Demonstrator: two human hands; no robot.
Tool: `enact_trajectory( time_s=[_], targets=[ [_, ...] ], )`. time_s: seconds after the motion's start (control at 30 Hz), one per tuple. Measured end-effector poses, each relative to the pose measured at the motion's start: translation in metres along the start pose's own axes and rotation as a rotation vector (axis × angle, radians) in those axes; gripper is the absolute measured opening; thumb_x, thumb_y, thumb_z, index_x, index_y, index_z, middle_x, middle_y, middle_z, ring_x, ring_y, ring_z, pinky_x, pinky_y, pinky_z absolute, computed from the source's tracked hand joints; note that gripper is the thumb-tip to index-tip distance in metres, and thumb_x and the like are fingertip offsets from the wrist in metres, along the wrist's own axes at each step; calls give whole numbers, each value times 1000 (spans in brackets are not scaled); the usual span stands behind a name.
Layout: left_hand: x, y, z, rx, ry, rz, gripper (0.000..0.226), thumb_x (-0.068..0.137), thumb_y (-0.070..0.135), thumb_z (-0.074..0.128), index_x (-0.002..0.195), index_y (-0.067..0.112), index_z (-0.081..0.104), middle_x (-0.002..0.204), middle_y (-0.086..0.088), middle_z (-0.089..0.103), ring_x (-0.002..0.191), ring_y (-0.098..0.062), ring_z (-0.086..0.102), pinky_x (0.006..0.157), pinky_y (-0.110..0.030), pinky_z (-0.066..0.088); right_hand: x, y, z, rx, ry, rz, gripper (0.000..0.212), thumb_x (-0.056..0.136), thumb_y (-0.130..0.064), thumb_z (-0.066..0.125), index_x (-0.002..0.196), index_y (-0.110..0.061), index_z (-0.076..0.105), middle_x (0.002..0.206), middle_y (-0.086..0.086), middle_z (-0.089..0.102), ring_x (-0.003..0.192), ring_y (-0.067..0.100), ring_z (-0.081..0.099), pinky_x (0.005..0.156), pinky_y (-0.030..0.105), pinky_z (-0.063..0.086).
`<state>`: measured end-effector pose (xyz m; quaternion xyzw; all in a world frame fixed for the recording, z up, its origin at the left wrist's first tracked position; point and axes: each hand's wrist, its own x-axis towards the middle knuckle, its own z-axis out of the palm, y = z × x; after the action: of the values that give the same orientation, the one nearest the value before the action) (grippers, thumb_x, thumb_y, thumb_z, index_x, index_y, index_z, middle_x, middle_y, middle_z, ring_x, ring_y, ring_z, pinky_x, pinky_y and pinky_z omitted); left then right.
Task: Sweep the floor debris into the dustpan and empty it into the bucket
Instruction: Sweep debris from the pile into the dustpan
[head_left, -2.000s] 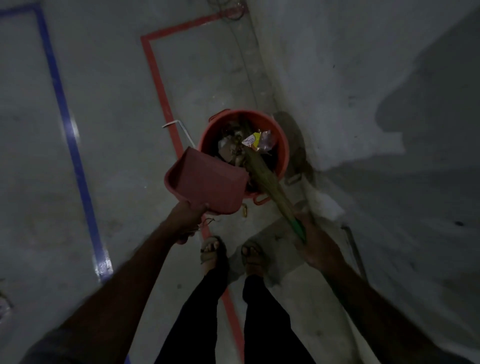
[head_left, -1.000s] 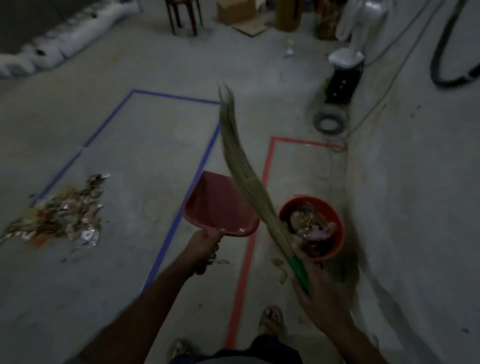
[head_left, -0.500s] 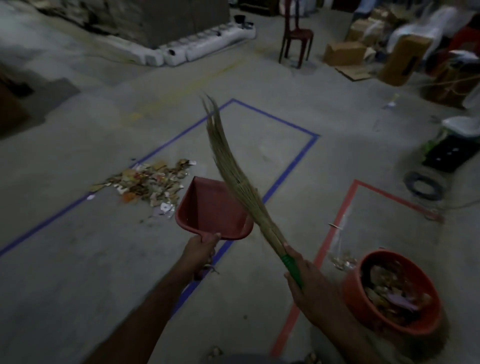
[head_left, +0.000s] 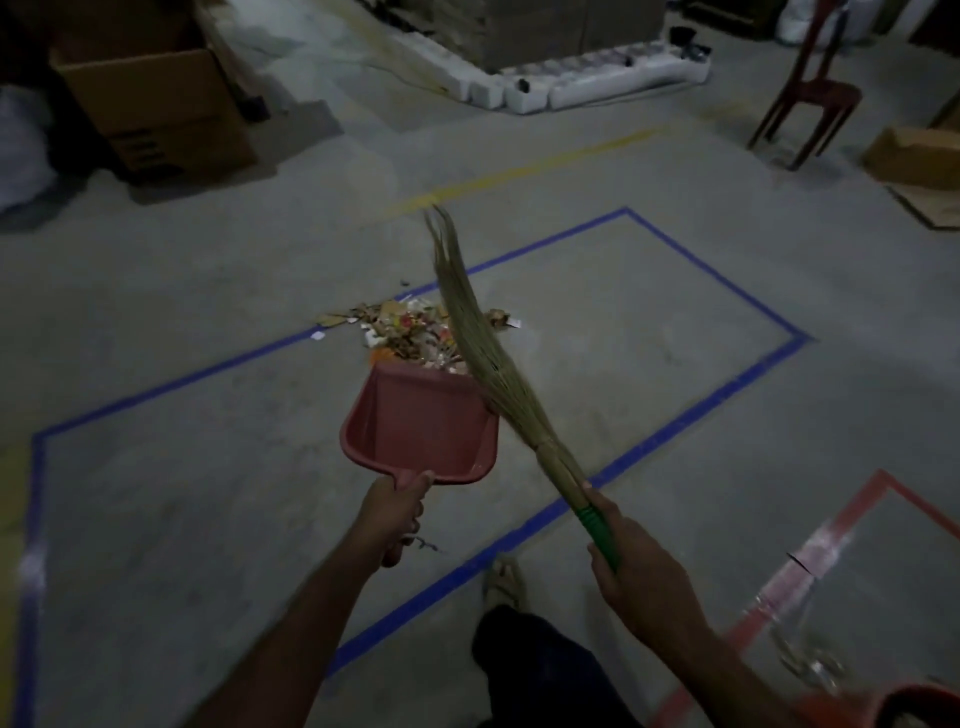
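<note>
Arms: both forearms are showing bare from the lower frame edge up to the wrists, no sleeve, watch or band visible on either.
Left hand (head_left: 396, 512): it is wearing no glove and no ring that the dim light reveals.
Right hand (head_left: 641, 574): it is likewise going ungloved.
Leg (head_left: 540, 670): dark trousers, black or near-black, are covering it.
Foot (head_left: 503, 581): it is wearing an open sandal, its details blurring in the low light.
</note>
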<state>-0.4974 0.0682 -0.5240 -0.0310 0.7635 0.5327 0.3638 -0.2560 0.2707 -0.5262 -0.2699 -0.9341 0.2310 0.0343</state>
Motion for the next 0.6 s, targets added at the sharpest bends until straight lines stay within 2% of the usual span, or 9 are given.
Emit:
enact_trajectory(
  time_s=[0.07,0.17,0.37,0.6],
  targets=[
    [23,-1,-19,-5,35,-31,30,99,30,64,79,11,52,58,-1,44,39,-10,37,42,-23,34,38,-5,11,17,-52,-14,84,96,-26,59,151,-54,1,97,-6,53,71,9,53,58,25,47],
    [67,4,-44,-22,94,-58,29,98,29,64,79,11,52,56,-1,44,38,-9,37,42,-21,33,106,-15,32,28,-139,9,80,97,-26,54,151,-54,3,100,-3,54,78,13,56,68,31,53],
    [166,38,-74,-74,205,-121,30,98,27,64,78,11,48,53,0,39,37,-9,32,41,-19,28,254,-26,83,20,-283,24,70,100,-29,50,156,-42,9,98,-3,50,78,15,55,63,29,48],
    [305,73,-74,-14,180,-202,34,99,27,63,74,16,43,53,2,34,39,-9,27,41,-18,24,400,-2,156,-71,-510,61,67,101,-28,46,158,-36,12,106,3,53,76,15,47,62,31,42]
  ],
)
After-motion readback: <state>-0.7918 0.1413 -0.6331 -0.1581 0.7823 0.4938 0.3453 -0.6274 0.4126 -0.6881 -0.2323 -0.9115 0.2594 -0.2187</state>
